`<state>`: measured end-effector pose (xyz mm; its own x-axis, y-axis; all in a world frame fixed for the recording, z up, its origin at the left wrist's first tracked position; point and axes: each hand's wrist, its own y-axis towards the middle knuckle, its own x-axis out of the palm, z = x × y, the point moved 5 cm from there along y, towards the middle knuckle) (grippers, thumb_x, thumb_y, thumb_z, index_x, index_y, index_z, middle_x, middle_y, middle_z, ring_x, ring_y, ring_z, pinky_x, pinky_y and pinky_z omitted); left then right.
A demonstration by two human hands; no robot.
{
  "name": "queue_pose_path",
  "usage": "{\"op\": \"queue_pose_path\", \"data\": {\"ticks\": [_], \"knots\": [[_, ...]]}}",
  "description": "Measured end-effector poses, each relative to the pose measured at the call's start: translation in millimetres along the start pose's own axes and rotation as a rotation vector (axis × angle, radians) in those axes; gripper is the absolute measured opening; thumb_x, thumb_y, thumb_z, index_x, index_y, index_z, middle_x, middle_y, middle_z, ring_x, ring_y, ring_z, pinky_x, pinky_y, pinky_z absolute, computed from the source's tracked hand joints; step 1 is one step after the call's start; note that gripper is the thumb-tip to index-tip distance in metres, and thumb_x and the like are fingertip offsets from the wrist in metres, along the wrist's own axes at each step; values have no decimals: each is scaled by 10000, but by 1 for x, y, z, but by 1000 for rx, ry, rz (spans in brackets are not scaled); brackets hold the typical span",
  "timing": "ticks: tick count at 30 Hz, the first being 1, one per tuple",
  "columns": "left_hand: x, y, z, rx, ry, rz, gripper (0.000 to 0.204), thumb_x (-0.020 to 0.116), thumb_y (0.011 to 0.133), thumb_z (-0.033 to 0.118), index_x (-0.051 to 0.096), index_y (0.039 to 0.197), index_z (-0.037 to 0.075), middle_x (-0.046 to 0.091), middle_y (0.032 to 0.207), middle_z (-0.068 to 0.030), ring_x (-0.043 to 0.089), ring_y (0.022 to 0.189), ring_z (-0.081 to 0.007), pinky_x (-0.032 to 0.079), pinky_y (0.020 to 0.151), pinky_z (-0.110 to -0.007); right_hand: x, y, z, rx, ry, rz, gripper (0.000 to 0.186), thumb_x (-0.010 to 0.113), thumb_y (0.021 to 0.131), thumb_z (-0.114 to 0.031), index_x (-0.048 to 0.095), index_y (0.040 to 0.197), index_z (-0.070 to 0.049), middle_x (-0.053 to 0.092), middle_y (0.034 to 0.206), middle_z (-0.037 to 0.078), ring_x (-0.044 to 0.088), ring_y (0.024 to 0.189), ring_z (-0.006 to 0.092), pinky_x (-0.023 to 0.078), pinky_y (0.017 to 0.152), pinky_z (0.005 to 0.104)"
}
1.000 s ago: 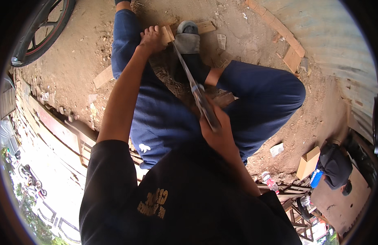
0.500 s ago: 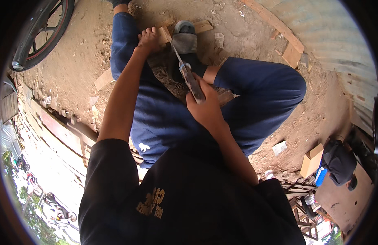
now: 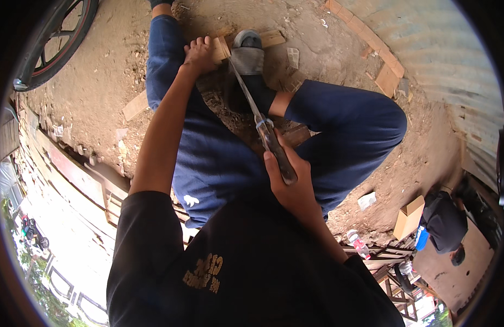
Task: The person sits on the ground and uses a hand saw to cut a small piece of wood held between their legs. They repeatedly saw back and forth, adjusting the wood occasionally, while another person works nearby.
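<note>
Handsaw (image 3: 262, 125) clasped in right grip (image 3: 295, 185); left grip (image 3: 199, 54) holds wood (image 3: 221, 50); cardboard box (image 3: 408, 219), contents hidden.

Bare brown dirt ground (image 3: 333, 65) spreads around a grey sandal (image 3: 247, 61). Just right of the sandal lies a pale flat scrap (image 3: 293, 58), with a row of bricks (image 3: 370, 38) farther right. Well left of the sandal rests a flat wooden strip (image 3: 135, 106).

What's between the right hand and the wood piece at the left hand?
Head view: the saw blade runs from its handle in the right hand to the wood piece.
</note>
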<state>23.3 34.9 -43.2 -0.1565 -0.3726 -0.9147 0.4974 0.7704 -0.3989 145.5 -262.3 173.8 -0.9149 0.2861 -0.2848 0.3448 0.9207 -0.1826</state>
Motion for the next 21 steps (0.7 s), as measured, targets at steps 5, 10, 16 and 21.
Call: {"op": "queue_pose_path", "data": {"ticks": [5, 10, 16, 21], "knots": [[2, 1, 3, 8, -8, 43, 814, 819, 692, 357, 381, 1278, 0, 489, 1302, -217, 480, 1234, -415, 391, 987, -567, 29, 49, 18, 19, -69, -27, 433, 629, 940, -157, 540, 1283, 92, 696, 973, 242, 724, 839, 320, 538, 756, 352], [0, 2, 1, -6, -7, 39, 796, 801, 710, 341, 369, 1283, -2, 484, 1303, -222, 480, 1233, -416, 390, 989, -564, 11, 4, 4, -22, -46, 14, 437, 618, 948, -184, 539, 1285, 82, 685, 891, 259, 716, 805, 333, 535, 735, 357], [11, 7, -4, -7, 30, 27, 903, 807, 702, 455, 359, 1329, -16, 479, 1312, -222, 468, 1254, -416, 393, 1012, -551, 34, 41, 13, 141, 1, -70, 438, 625, 936, -142, 529, 1294, 90, 688, 1017, 265, 702, 970, 367, 544, 810, 372], [2, 3, -1, -10, 43, -16, 886, 801, 718, 440, 351, 1332, -14, 473, 1318, -223, 463, 1260, -414, 397, 997, -555, 8, -7, 14, -27, -23, 10, 412, 598, 958, -178, 545, 1281, 72, 678, 1021, 284, 694, 999, 365, 536, 833, 354]]}}
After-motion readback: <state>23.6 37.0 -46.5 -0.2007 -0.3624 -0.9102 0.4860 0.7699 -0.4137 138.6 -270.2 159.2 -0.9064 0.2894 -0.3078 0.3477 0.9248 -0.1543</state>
